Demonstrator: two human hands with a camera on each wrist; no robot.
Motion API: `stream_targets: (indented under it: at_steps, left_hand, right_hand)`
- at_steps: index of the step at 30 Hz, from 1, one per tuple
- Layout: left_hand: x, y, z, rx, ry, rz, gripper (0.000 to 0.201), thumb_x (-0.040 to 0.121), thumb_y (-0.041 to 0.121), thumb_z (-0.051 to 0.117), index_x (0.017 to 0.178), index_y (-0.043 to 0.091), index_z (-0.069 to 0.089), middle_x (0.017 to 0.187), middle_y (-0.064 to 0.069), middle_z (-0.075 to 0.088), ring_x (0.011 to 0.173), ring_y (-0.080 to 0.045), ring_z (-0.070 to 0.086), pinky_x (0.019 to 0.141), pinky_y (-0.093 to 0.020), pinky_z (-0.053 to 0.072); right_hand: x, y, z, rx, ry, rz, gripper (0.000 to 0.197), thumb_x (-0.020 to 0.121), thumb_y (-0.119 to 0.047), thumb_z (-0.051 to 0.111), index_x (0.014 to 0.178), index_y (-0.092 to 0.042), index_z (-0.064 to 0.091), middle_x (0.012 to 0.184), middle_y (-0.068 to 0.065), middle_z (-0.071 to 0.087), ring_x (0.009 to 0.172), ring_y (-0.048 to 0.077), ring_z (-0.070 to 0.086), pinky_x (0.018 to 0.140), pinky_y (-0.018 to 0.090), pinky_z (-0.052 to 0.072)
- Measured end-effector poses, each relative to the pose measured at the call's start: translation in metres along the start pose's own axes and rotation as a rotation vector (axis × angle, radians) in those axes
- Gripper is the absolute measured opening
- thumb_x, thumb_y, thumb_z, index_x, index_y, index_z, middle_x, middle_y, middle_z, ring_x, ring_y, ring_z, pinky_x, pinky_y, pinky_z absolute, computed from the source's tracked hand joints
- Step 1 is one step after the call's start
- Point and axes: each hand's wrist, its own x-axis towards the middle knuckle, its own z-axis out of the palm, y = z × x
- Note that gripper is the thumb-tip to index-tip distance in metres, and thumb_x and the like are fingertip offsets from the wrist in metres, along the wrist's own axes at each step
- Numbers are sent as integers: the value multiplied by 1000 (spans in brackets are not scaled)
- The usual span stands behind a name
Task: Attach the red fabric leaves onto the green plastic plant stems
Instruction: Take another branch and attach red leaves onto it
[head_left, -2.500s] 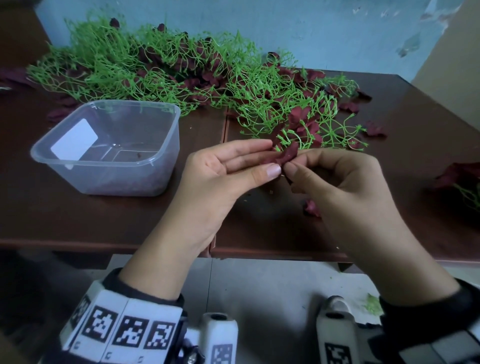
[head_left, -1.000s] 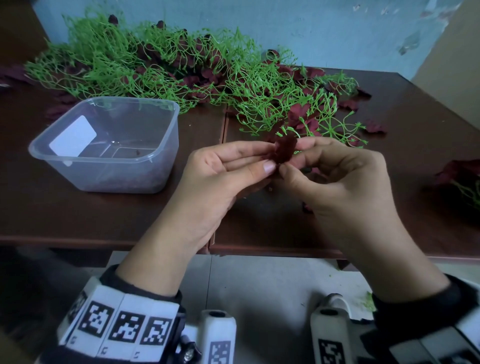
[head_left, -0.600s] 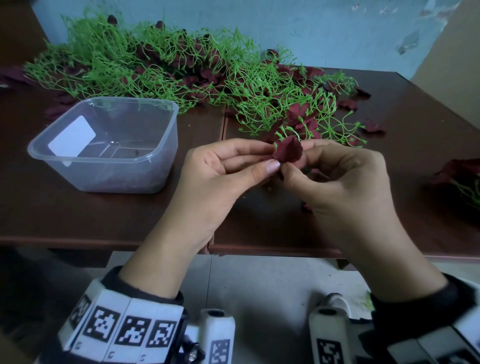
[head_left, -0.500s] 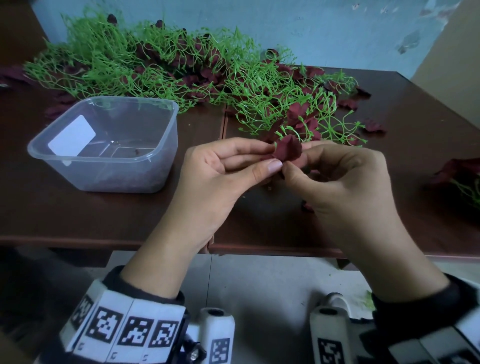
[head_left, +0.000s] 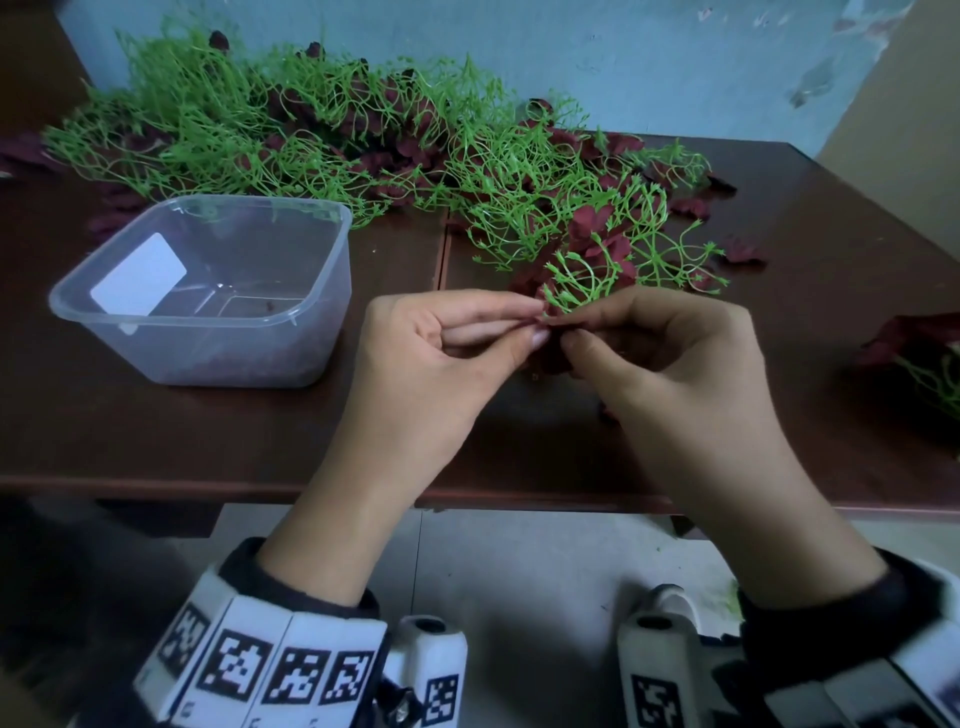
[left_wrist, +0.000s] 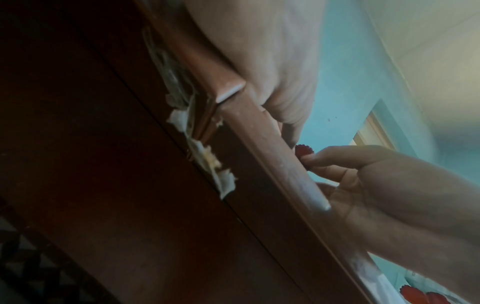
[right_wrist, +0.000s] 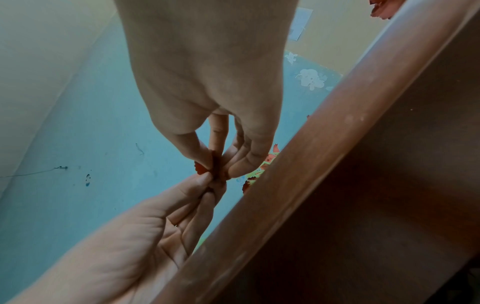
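Left hand (head_left: 441, 358) and right hand (head_left: 670, 358) fingertips meeting, each grip pinching one red leaf (right_wrist: 205, 167) (stem (head_left: 582, 280) tip adjacent), above counter (head_left: 208, 431), tub (head_left: 208, 291) left.

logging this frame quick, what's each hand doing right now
Left hand: fingertips pinching the red fabric leaf at the tip of a green stem.
Right hand: thumb and fingers pinching the same leaf.

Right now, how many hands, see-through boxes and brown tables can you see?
hands: 2, the left hand and the right hand
see-through boxes: 1, the clear plastic box
brown tables: 1, the table
total: 4
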Motion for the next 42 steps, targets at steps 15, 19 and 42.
stream_targets:
  at_steps: [15, 19, 42]
  left_hand:
    - [-2, 0, 7, 61, 41, 29, 26, 80, -2, 81, 93, 16, 69, 84, 0, 77, 80, -9, 75, 72, -18, 56]
    - [-2, 2, 14, -37, 95, -14, 25, 81, 1, 82, 87, 15, 62, 84, -4, 78, 83, -15, 76, 76, -22, 58]
    - [40, 6, 32, 600, 5, -17, 6, 89, 22, 79, 93, 25, 76, 83, 23, 64, 76, 14, 60, 62, 4, 38]
  right_hand:
    - [3, 1, 3, 86, 1, 42, 2, 86, -6, 74, 84, -7, 73, 68, -3, 71, 58, -2, 61, 53, 12, 45]
    - [4, 2, -3, 95, 22, 61, 5, 84, -16, 77, 83, -11, 78, 73, 0, 76, 66, 13, 70, 58, 26, 55]
    - [13, 5, -26, 26, 126, 291, 21, 93, -15, 64, 80, 0, 71, 79, 33, 64, 56, 32, 66, 45, 35, 56]
